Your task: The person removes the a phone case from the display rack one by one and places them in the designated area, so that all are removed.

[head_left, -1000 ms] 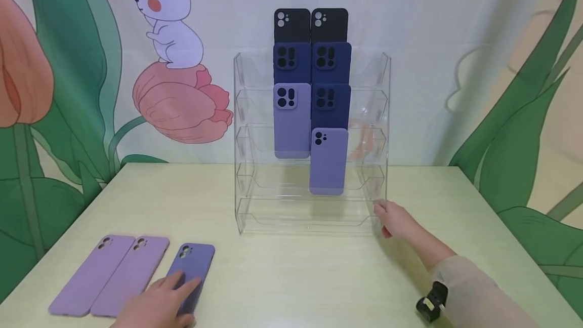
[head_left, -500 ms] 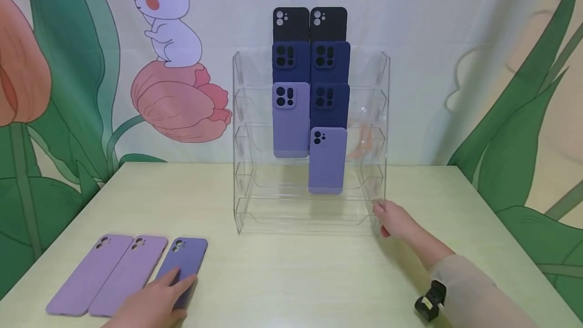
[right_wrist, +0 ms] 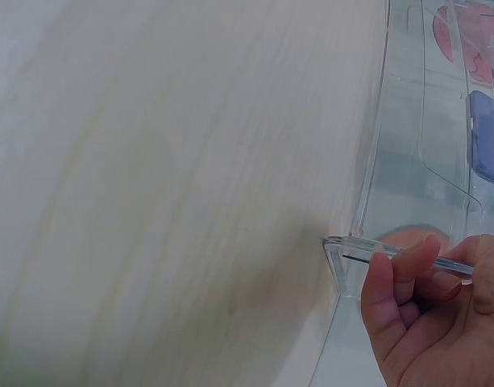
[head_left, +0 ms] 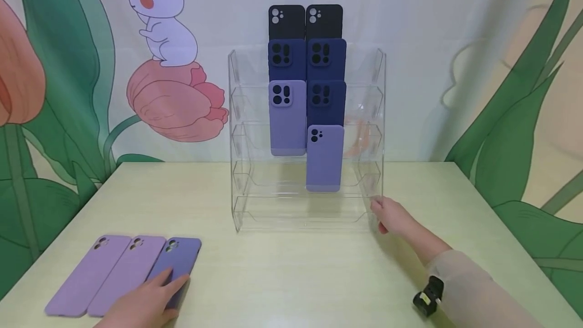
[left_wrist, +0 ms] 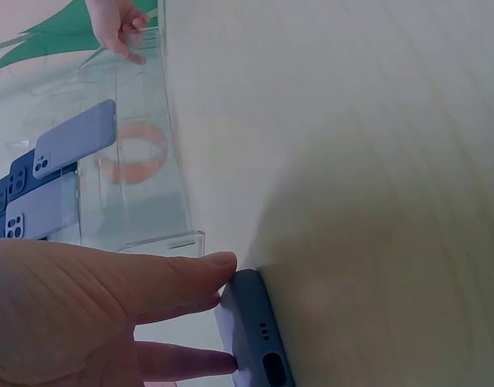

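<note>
Flat on the table, a blue-violet phone case (head_left: 182, 257) lies beside two lilac phone cases (head_left: 86, 277), close against the nearer one. My left hand (head_left: 141, 300) rests on the blue-violet case with extended fingers, and the thumb is at its near edge. The left wrist view shows the thumb tip against a corner of that case (left_wrist: 248, 310). Far to the right, my right hand (head_left: 393, 216) grips the lower side panel of a clear acrylic tiered rack (head_left: 273, 211). The right wrist view shows fingers and thumb pinching the panel's edge (right_wrist: 351, 244).
Standing in the rack are two black cases (head_left: 287, 24), several navy cases (head_left: 327, 105) and two light purple cases (head_left: 324, 161). Behind the table (head_left: 291, 277) hangs a printed curtain (head_left: 419, 65). A black wrist camera (head_left: 428, 296) sits on the right sleeve.
My left hand has slid the blue-violet case left, up to the lilac pair. The right hand keeps its grip on the rack. The head view has shifted slightly.
</note>
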The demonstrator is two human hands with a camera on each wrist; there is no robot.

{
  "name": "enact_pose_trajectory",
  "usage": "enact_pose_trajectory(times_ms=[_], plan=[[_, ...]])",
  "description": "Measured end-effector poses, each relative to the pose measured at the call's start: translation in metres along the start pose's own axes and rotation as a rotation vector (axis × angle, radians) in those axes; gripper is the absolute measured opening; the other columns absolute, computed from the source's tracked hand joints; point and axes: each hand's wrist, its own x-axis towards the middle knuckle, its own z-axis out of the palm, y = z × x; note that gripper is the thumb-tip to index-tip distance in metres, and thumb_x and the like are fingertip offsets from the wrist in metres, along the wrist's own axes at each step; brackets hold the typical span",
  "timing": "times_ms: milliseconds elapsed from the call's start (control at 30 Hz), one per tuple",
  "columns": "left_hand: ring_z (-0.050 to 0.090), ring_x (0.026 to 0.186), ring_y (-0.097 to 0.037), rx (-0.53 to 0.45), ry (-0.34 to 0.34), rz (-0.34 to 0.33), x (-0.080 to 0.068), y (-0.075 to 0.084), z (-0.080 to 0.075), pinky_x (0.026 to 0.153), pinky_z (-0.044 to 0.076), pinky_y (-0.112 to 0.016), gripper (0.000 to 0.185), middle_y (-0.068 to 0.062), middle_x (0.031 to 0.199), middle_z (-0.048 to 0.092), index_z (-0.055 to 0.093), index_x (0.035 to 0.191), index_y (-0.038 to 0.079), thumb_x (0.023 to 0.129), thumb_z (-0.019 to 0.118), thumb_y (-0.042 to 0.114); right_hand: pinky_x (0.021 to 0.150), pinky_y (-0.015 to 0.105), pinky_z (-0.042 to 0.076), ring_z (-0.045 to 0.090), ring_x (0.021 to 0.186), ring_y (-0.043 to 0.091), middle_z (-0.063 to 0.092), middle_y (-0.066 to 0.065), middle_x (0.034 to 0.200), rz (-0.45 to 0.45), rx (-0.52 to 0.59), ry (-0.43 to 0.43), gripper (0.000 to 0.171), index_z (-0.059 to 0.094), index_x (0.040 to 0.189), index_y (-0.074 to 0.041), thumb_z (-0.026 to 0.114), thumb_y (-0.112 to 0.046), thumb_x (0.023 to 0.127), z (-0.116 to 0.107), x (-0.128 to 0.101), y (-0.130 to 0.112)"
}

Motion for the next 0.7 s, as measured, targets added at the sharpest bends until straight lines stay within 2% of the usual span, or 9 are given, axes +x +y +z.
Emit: enact_pose_trajectory(times_ms=[100,167,200,300,367,433,500,567,700], plan=[[0.051,0.110,-0.046,0.000,0.013,0.009,-0.002,0.001,-0.003,0.075,0.045,-0.061,0.063,-0.028,0.130,0.045,0.052,0.131,0.010,0.076,0.076,0.030,0.048,0.029,0.034,0.042,0.041,0.014,0.040,0.001,0.047,-0.002,0.010,-0.005,0.047,0.034,0.132,0.016,0.027,-0.015,0.098,0.002,0.001,0.000],[0.051,0.111,-0.044,-0.010,0.063,0.034,-0.005,0.005,-0.008,0.076,0.046,-0.059,0.065,-0.026,0.132,0.045,0.050,0.133,0.010,0.077,0.075,0.031,0.049,0.029,0.034,0.042,0.040,0.014,0.040,0.000,0.047,0.001,0.018,-0.008,0.047,0.034,0.133,0.016,0.027,-0.015,0.098,0.004,0.003,-0.001],[0.050,0.113,-0.043,-0.018,0.108,0.062,-0.007,0.008,-0.010,0.078,0.046,-0.058,0.065,-0.025,0.133,0.044,0.049,0.135,0.010,0.078,0.074,0.030,0.049,0.029,0.034,0.042,0.040,0.014,0.040,0.000,0.047,0.003,0.019,-0.009,0.048,0.032,0.134,0.017,0.028,-0.015,0.098,0.004,0.003,-0.001],[0.050,0.117,-0.037,-0.057,0.262,0.161,-0.013,0.022,-0.020,0.082,0.047,-0.052,0.067,-0.018,0.138,0.043,0.042,0.140,0.013,0.082,0.071,0.031,0.050,0.030,0.035,0.042,0.041,0.013,0.041,0.000,0.047,0.009,0.011,-0.011,0.048,0.033,0.134,0.015,0.028,-0.016,0.098,0.005,0.004,-0.001],[0.049,0.120,-0.032,-0.117,0.377,0.253,-0.011,0.034,-0.027,0.087,0.046,-0.048,0.066,-0.013,0.139,0.043,0.040,0.141,0.013,0.085,0.069,0.029,0.051,0.031,0.035,0.043,0.041,0.014,0.041,0.001,0.048,0.014,0.000,-0.009,0.048,0.032,0.135,0.015,0.027,-0.016,0.098,0.004,0.004,-0.001],[0.048,0.121,-0.028,-0.199,0.460,0.343,-0.006,0.047,-0.034,0.091,0.045,-0.045,0.063,-0.009,0.139,0.044,0.039,0.141,0.013,0.087,0.067,0.026,0.052,0.031,0.035,0.044,0.042,0.015,0.042,0.001,0.047,0.015,-0.011,-0.006,0.048,0.032,0.135,0.014,0.027,-0.016,0.098,0.002,0.003,-0.001],[0.048,0.122,-0.023,-0.308,0.515,0.427,0.004,0.059,-0.040,0.092,0.045,-0.041,0.059,-0.005,0.137,0.046,0.041,0.140,0.012,0.088,0.066,0.023,0.051,0.031,0.035,0.043,0.041,0.016,0.041,0.001,0.047,0.013,-0.013,-0.001,0.049,0.032,0.135,0.015,0.027,-0.015,0.098,0.001,0.002,-0.001],[0.048,0.122,-0.022,-0.432,0.522,0.503,0.016,0.071,-0.046,0.091,0.045,-0.040,0.055,-0.003,0.136,0.048,0.043,0.138,0.012,0.089,0.065,0.020,0.050,0.031,0.035,0.043,0.040,0.015,0.040,0.000,0.046,0.004,-0.013,0.004,0.048,0.032,0.135,0.016,0.027,-0.015,0.097,0.000,0.001,0.000],[0.050,0.120,-0.023,-0.656,0.461,0.572,0.038,0.088,-0.057,0.089,0.047,-0.039,0.048,-0.007,0.134,0.050,0.047,0.135,0.009,0.090,0.062,0.016,0.049,0.030,0.035,0.042,0.039,0.013,0.039,0.000,0.046,-0.008,-0.004,0.003,0.049,0.032,0.135,0.016,0.027,-0.015,0.097,-0.002,0.001,0.001]])
